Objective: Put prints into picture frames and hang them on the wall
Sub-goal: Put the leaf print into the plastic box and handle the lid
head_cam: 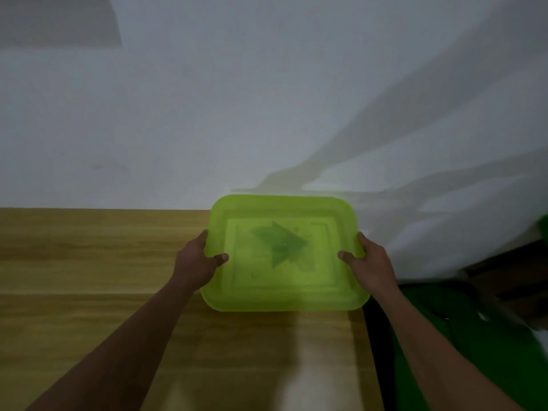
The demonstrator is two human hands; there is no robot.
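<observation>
Two hands, left hand (198, 264), right hand (369, 264), grip green tray (284, 295).

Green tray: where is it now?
In the head view, right of centre: the green tray is gripped at its sides by the left hand and right hand, over the wooden table by the white wall.

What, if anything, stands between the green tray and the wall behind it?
Nothing visible. The left hand and right hand already hold the tray by its side edges. No object shows between its far edge and the wall behind it.
</observation>
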